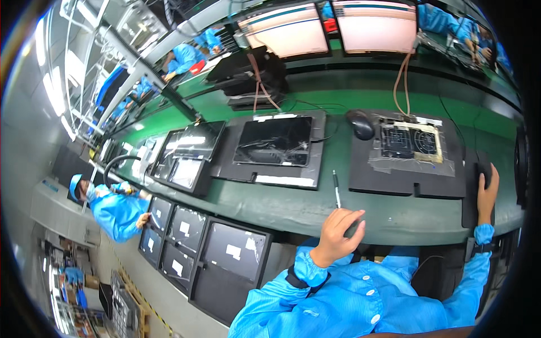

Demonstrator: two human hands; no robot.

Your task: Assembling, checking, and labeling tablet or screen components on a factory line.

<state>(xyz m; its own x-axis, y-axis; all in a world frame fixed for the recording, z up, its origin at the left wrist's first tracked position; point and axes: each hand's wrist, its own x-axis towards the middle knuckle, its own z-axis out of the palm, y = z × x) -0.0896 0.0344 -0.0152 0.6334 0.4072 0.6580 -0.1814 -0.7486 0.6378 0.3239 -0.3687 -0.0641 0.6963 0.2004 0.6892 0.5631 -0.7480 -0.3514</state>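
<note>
The right hand's (488, 190) grip curls round a black mouse (481, 169) near the desk's (270, 206) right edge; light strokes should serve best. At the front edge, the left hand (338, 236) half-curls, contents impossible to tell.

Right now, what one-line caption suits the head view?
Right hand on a black computer mouse, left hand loosely curled near a pen at the green workbench.
</note>
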